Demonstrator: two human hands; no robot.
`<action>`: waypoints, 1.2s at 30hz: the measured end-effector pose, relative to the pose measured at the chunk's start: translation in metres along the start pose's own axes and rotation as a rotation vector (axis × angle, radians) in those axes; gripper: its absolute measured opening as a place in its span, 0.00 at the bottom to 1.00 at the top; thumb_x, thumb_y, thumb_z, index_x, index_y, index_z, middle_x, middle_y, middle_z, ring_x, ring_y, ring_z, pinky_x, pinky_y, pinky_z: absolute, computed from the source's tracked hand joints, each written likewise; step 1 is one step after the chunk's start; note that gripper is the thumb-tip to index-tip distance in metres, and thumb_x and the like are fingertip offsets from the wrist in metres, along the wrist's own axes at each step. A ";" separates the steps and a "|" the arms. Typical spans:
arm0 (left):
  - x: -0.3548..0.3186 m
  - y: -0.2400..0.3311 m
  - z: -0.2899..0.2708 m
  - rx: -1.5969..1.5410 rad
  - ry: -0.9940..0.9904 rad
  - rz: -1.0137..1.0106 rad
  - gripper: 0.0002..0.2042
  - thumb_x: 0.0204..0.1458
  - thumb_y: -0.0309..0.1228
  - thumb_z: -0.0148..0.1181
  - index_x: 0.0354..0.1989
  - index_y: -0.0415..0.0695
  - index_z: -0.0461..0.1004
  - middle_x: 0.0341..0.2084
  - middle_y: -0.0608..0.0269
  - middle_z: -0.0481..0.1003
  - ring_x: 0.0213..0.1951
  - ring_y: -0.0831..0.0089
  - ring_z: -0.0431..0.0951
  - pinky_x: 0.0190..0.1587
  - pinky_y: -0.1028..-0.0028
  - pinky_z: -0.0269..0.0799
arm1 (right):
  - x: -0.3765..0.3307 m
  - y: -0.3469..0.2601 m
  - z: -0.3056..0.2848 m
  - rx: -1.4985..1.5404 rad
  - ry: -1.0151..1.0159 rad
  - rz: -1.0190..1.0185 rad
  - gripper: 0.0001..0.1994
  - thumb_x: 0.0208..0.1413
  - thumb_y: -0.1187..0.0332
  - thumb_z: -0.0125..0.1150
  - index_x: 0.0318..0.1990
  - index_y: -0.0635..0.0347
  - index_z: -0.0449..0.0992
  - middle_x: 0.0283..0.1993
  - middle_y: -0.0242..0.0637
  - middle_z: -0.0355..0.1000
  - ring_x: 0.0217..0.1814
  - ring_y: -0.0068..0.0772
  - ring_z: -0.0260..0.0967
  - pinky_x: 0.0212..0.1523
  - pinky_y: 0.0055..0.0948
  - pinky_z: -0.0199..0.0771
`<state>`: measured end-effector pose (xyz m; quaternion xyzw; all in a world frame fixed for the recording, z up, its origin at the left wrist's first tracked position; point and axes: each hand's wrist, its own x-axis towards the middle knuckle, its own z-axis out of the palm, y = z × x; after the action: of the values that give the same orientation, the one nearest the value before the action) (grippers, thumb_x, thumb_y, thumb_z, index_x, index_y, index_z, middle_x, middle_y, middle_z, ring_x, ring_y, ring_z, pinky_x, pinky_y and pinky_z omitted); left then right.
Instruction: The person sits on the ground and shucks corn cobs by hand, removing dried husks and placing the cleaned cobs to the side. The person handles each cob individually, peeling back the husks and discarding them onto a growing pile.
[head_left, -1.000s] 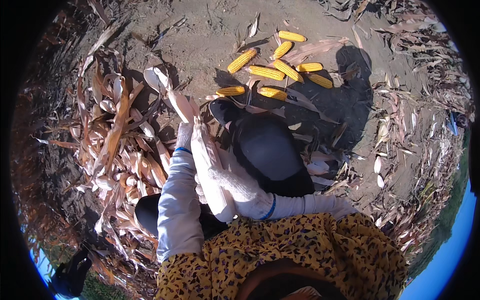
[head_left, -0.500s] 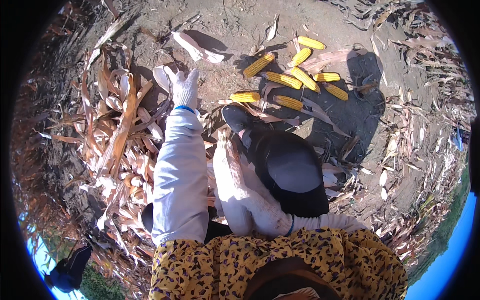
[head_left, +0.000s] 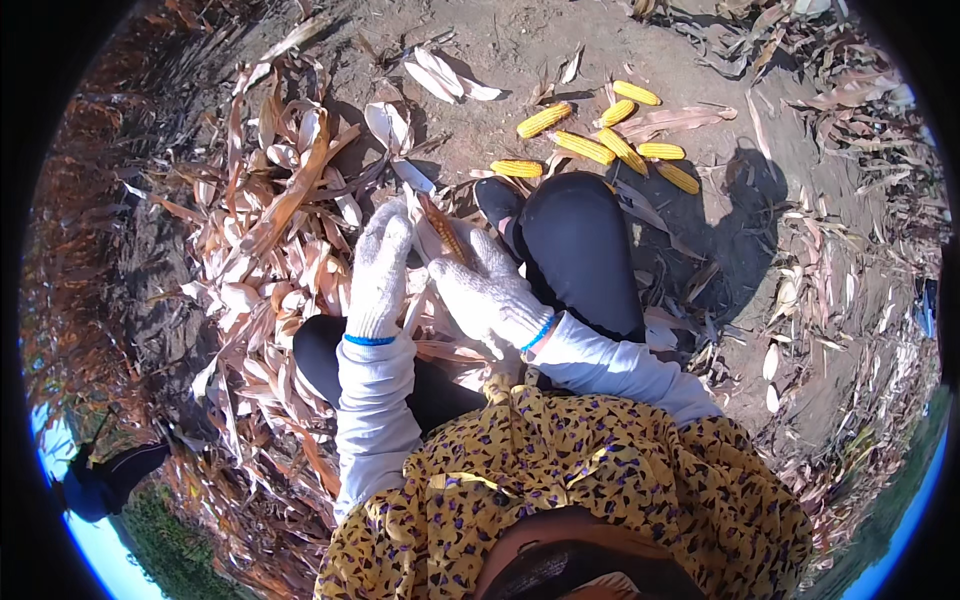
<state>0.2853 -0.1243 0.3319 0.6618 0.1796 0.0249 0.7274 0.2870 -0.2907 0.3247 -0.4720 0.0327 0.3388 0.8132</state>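
A partly husked corn ear (head_left: 443,232) is held in front of me between both gloved hands, its brownish-yellow kernels showing along one side. My left hand (head_left: 382,265), in a white knitted glove, is closed against the ear's left side, fingers pointing away from me. On the other side my right hand (head_left: 488,288), in a matching glove, wraps round the ear's lower part and hides it. Pale husk still covers the ear in part. Farther out, several bare yellow corn ears (head_left: 583,148) lie on the soil beyond my bent knee.
A big heap of dry husks (head_left: 285,265) spreads along my left side. Loose husks (head_left: 440,76) lie ahead on the soil. My dark-trousered right knee (head_left: 585,245) rises beside the right hand. More dry leaves (head_left: 800,260) litter the right; a dark shape (head_left: 110,480) is at lower left.
My left hand, stretched out open over the ground before, has come back to the ear. The right hand has lifted the ear forward, and kernels now show through the husk.
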 end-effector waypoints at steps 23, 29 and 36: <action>-0.022 -0.048 0.005 0.036 0.461 0.254 0.16 0.64 0.39 0.51 0.44 0.37 0.78 0.35 0.58 0.80 0.35 0.74 0.77 0.41 0.75 0.71 | 0.023 0.036 -0.014 -0.765 -0.122 -0.349 0.28 0.50 0.60 0.72 0.55 0.65 0.70 0.49 0.42 0.75 0.49 0.32 0.73 0.52 0.32 0.72; 0.003 -0.076 0.012 -0.930 0.458 0.027 0.12 0.65 0.36 0.49 0.37 0.40 0.73 0.29 0.61 0.75 0.31 0.70 0.76 0.34 0.73 0.74 | 0.025 0.048 -0.012 -0.189 -0.206 -0.254 0.21 0.56 0.66 0.66 0.55 0.64 0.70 0.47 0.35 0.74 0.47 0.25 0.72 0.49 0.24 0.72; -0.005 -0.073 0.002 -0.544 0.261 0.137 0.12 0.63 0.37 0.52 0.39 0.40 0.73 0.31 0.61 0.75 0.30 0.73 0.75 0.35 0.74 0.72 | 0.028 0.044 -0.012 -0.290 -0.050 -0.185 0.19 0.60 0.65 0.63 0.56 0.62 0.71 0.46 0.31 0.74 0.45 0.21 0.70 0.47 0.22 0.70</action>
<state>0.2670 -0.1369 0.2622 0.4444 0.2132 0.2060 0.8453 0.2863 -0.2710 0.2752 -0.5766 -0.0805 0.2752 0.7651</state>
